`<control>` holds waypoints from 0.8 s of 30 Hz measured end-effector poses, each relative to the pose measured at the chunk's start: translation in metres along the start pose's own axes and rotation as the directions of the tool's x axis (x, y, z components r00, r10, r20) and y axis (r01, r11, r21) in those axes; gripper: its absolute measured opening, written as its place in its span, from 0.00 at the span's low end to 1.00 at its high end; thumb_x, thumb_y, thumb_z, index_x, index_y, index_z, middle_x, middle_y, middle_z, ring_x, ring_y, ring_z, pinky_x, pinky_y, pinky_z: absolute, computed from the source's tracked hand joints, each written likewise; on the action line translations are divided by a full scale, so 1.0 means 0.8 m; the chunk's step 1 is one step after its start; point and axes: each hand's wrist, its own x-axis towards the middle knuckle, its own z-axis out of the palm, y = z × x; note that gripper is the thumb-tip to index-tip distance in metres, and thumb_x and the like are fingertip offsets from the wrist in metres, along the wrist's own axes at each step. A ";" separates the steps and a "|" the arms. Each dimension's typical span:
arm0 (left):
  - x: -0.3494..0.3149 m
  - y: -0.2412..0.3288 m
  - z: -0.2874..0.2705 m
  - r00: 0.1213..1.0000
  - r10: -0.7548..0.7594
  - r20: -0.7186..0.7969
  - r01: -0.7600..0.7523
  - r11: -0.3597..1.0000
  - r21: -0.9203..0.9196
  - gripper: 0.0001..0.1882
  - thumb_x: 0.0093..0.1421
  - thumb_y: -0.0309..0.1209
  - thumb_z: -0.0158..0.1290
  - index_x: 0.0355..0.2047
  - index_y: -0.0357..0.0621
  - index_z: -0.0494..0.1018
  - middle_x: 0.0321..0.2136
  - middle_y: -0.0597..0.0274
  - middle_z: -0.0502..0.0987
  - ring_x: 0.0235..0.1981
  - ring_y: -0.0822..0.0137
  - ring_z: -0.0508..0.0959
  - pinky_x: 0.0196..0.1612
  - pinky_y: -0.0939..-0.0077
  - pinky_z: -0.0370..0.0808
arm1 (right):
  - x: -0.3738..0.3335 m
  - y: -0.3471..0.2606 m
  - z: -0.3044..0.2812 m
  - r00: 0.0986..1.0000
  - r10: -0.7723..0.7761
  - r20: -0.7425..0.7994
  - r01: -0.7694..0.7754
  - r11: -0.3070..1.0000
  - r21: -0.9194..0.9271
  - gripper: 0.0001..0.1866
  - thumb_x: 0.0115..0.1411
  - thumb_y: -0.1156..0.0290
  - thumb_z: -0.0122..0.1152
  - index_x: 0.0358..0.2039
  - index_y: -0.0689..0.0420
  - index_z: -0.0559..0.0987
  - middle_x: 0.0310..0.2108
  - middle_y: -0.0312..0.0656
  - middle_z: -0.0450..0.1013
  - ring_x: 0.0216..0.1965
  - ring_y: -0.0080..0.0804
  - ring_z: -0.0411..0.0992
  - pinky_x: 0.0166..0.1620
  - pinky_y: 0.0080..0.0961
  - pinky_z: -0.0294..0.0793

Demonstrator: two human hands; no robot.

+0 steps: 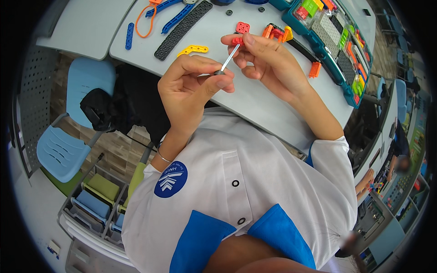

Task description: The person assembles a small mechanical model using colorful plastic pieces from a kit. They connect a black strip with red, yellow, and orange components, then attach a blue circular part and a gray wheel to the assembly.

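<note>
At the far left, two light blue chairs [91,82] are seen beside the table [268,102], and dark fabric [136,98] is draped next to them, below the table's edge. On the table, a short blue bar with holes [130,36] is laid at the left, and an orange loop [151,28] is placed just beside it. Farther along, a long black textured strip [183,31] is laid aslant, with a blue strip [178,19] near its upper part. A yellow curved piece with holes [193,49] is set near the strip's lower end, just beyond the left hand [189,86].

By the left hand, a thin pale rod [231,57] is grasped near its dark lower end, pinched between thumb and bent fingers. The rod is held tilted, its upper end raised to the right and brought against a small red piece [237,41]. This piece is held above the table between the thumb and forefinger of the right hand [271,57]; the other fingers are curled loosely beneath. A red square piece with holes [242,28] is seen just beyond it.

Farther right, an orange, red and yellow assembly [276,33] is seen behind the right hand, beside a black bar [304,50]. An orange block [315,69] is placed near the bar's lower end. At the right, a teal case [348,90] is filled with colourful parts.
</note>
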 end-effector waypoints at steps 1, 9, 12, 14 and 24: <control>0.000 0.000 -0.001 1.000 0.003 0.011 -0.003 1.000 -0.001 0.11 0.56 0.14 0.63 0.37 0.31 0.73 0.33 0.48 0.80 0.32 0.63 0.84 0.35 0.72 0.85 | 0.000 0.000 0.000 1.000 -0.003 0.004 0.003 1.000 -0.005 0.21 0.70 0.58 0.57 0.52 0.63 0.80 0.39 0.32 0.78 0.36 0.14 0.72 0.32 0.14 0.69; 0.000 0.003 0.003 0.995 0.094 0.030 -0.099 0.945 0.313 0.10 0.59 0.16 0.61 0.38 0.33 0.71 0.31 0.47 0.80 0.27 0.65 0.82 0.32 0.74 0.82 | -0.004 0.011 0.010 0.991 -0.126 -0.041 0.113 0.965 -0.238 0.19 0.70 0.61 0.57 0.52 0.63 0.81 0.41 0.36 0.78 0.39 0.19 0.74 0.34 0.17 0.74; -0.001 0.008 0.000 0.995 0.095 0.019 -0.097 0.951 0.293 0.09 0.59 0.16 0.60 0.38 0.33 0.71 0.31 0.47 0.80 0.26 0.65 0.82 0.32 0.75 0.82 | -0.002 0.001 0.009 0.986 -0.159 -0.040 0.149 0.970 -0.192 0.18 0.70 0.63 0.57 0.52 0.63 0.81 0.42 0.38 0.78 0.41 0.20 0.74 0.36 0.18 0.76; -0.002 0.009 0.000 0.995 0.095 0.015 -0.095 0.952 0.290 0.09 0.59 0.16 0.60 0.38 0.33 0.71 0.30 0.47 0.80 0.25 0.65 0.82 0.31 0.75 0.82 | -0.003 -0.005 0.008 0.984 -0.176 -0.027 0.169 0.969 -0.179 0.17 0.70 0.64 0.57 0.51 0.63 0.81 0.42 0.38 0.77 0.42 0.20 0.74 0.37 0.18 0.77; -0.004 0.010 0.004 0.996 0.087 0.012 -0.087 0.961 0.261 0.08 0.60 0.16 0.59 0.38 0.33 0.71 0.30 0.47 0.80 0.25 0.65 0.81 0.31 0.74 0.82 | -0.001 -0.004 0.010 0.961 -0.274 -0.025 0.249 0.906 -0.343 0.19 0.71 0.64 0.55 0.54 0.64 0.80 0.42 0.41 0.77 0.39 0.21 0.73 0.34 0.19 0.75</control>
